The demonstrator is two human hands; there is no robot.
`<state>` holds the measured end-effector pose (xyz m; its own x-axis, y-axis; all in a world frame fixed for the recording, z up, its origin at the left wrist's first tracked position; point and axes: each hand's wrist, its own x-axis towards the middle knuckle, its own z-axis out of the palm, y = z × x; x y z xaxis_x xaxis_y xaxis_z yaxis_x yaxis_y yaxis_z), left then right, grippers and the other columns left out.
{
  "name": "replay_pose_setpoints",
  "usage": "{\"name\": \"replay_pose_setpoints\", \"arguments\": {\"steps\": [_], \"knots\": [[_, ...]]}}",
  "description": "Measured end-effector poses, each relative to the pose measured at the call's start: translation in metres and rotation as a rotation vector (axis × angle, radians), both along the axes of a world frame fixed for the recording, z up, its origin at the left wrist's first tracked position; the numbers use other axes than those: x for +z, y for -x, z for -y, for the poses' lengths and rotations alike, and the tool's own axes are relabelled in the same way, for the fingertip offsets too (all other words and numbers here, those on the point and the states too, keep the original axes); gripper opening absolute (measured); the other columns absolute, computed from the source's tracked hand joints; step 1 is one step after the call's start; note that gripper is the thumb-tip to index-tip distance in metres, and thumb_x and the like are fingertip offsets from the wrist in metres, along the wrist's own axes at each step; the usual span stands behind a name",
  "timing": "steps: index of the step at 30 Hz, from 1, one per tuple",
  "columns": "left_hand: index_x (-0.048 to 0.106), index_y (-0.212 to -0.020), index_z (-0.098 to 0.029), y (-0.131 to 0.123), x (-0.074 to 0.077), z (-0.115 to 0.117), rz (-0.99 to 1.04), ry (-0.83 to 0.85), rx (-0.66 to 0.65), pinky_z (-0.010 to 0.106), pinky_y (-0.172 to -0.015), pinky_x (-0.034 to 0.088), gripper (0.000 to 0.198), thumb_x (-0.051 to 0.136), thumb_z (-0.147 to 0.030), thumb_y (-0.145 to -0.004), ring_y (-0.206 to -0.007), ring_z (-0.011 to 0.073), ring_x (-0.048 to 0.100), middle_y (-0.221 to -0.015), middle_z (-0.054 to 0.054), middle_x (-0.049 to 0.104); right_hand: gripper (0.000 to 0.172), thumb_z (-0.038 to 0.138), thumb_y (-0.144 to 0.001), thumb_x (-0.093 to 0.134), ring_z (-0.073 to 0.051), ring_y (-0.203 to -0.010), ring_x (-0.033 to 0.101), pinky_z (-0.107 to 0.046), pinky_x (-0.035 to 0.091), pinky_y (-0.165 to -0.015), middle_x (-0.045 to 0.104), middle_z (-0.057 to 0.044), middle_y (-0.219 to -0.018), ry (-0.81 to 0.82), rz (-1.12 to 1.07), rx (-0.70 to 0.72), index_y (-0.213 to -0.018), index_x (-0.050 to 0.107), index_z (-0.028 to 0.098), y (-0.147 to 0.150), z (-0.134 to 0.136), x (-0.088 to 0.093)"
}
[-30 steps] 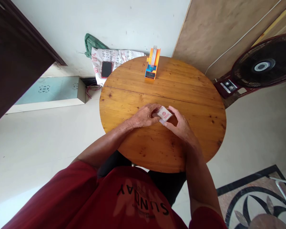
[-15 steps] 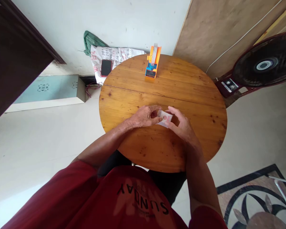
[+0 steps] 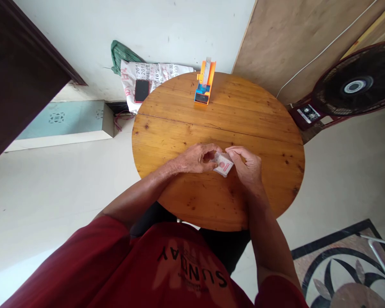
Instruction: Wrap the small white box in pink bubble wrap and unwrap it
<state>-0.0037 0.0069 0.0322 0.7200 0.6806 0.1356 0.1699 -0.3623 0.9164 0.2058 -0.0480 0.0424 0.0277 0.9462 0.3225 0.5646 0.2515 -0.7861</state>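
A small white packet with a red round mark (image 3: pixel 223 164) is held between both hands just above the round wooden table (image 3: pixel 186 128). My left hand (image 3: pixel 195 158) pinches its left edge with fingers curled. My right hand (image 3: pixel 247 167) grips its right side, fingers bent over the top. Both forearms rest across the near half of the table.
An orange and blue holder with a grey strip (image 3: pixel 205 83) stands at the table's far edge. Beyond it on the floor lie a printed sack (image 3: pixel 154 75), a dark phone (image 3: pixel 141 90) and a green bag (image 3: pixel 122 54). A floor fan (image 3: pixel 356 83) stands at the right.
The packet has tilted and shifted slightly toward me between my hands. My right fingers have curled further over its top. The view has drifted a little.
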Motion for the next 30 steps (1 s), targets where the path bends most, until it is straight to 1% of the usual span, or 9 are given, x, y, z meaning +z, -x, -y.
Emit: {"name": "replay_pose_setpoints", "arguments": {"steps": [5,7,9,11,13,17,21,28,30], "knots": [[0.066,-0.120,-0.018,-0.001,-0.002,-0.001,-0.012,-0.097,0.025,0.034,-0.087,0.052,0.045,0.075,-0.037,-0.081,-0.096,0.0204,0.065,-0.109,0.009,0.067,0.020,0.036,-0.095,0.059,-0.023,-0.091,0.073,-0.041,0.059,-0.085,0.078,-0.003,-0.095,-0.057,-0.080,-0.054,-0.087,0.076,0.027,-0.001,0.005,0.008],[0.062,-0.128,-0.020,-0.001,-0.003,-0.001,-0.037,-0.108,0.013,0.040,-0.097,0.051,0.057,0.079,-0.039,-0.077,-0.109,0.0251,0.064,-0.121,0.011,0.066,0.019,0.035,-0.095,0.060,-0.022,-0.089,0.072,-0.041,0.059,-0.084,0.078,-0.003,-0.094,-0.074,-0.087,-0.057,-0.088,0.076,0.027,-0.002,0.005,0.009],[0.055,-0.140,-0.022,-0.001,-0.004,0.001,-0.028,-0.064,-0.005,0.043,-0.104,0.048,0.075,0.083,-0.042,-0.074,-0.120,0.0280,0.061,-0.132,0.013,0.063,0.018,0.035,-0.094,0.061,-0.022,-0.089,0.072,-0.041,0.059,-0.084,0.078,-0.003,-0.094,-0.082,-0.100,-0.062,-0.089,0.076,0.027,-0.002,0.006,0.009],[0.046,-0.148,-0.023,-0.001,-0.004,0.003,0.007,-0.009,-0.038,0.044,-0.107,0.048,0.090,0.085,-0.045,-0.071,-0.126,0.0289,0.059,-0.141,0.013,0.059,0.018,0.035,-0.094,0.062,-0.022,-0.090,0.073,-0.041,0.059,-0.083,0.078,-0.003,-0.095,-0.095,-0.129,-0.071,-0.088,0.076,0.027,-0.001,0.006,0.010],[0.041,-0.152,-0.025,-0.001,-0.003,0.005,0.013,0.020,-0.066,0.043,-0.109,0.047,0.094,0.085,-0.047,-0.072,-0.130,0.0286,0.058,-0.146,0.013,0.056,0.017,0.035,-0.094,0.063,-0.023,-0.091,0.073,-0.041,0.059,-0.083,0.078,-0.003,-0.095,-0.120,-0.173,-0.087,-0.087,0.076,0.027,-0.001,0.006,0.010],[0.043,-0.152,-0.024,-0.001,0.002,0.005,-0.003,0.024,-0.074,0.045,-0.112,0.045,0.090,0.083,-0.046,-0.074,-0.132,0.0299,0.057,-0.151,0.014,0.053,0.018,0.036,-0.093,0.062,-0.023,-0.091,0.073,-0.042,0.059,-0.084,0.078,-0.004,-0.094,-0.157,-0.240,-0.166,-0.085,0.074,0.026,-0.004,0.005,0.011],[0.050,-0.145,-0.022,0.000,0.006,0.004,0.028,0.088,-0.138,0.045,-0.111,0.046,0.077,0.081,-0.046,-0.079,-0.130,0.0296,0.059,-0.145,0.013,0.059,0.020,0.039,-0.093,0.061,-0.025,-0.090,0.073,-0.044,0.059,-0.084,0.077,-0.004,-0.093,-0.150,-0.279,-0.243,-0.085,0.073,0.025,-0.009,0.002,0.006],[0.054,-0.142,-0.022,0.002,0.016,0.006,0.142,0.332,-0.242,0.036,-0.094,0.053,0.066,0.077,-0.043,-0.084,-0.116,0.0250,0.065,-0.132,0.012,0.067,0.024,0.043,-0.095,0.056,-0.023,-0.086,0.072,-0.042,0.058,-0.080,0.076,-0.005,-0.089,-0.130,-0.302,-0.288,-0.087,0.070,0.024,-0.015,-0.004,-0.005],[0.057,-0.138,-0.021,0.003,0.018,0.006,0.139,0.386,-0.252,0.032,-0.086,0.053,0.059,0.074,-0.043,-0.087,-0.109,0.0230,0.067,-0.124,0.011,0.070,0.024,0.043,-0.095,0.056,-0.023,-0.086,0.071,-0.042,0.057,-0.081,0.075,-0.005,-0.089,-0.121,-0.319,-0.298,-0.087,0.070,0.024,-0.016,-0.005,-0.005]]}}
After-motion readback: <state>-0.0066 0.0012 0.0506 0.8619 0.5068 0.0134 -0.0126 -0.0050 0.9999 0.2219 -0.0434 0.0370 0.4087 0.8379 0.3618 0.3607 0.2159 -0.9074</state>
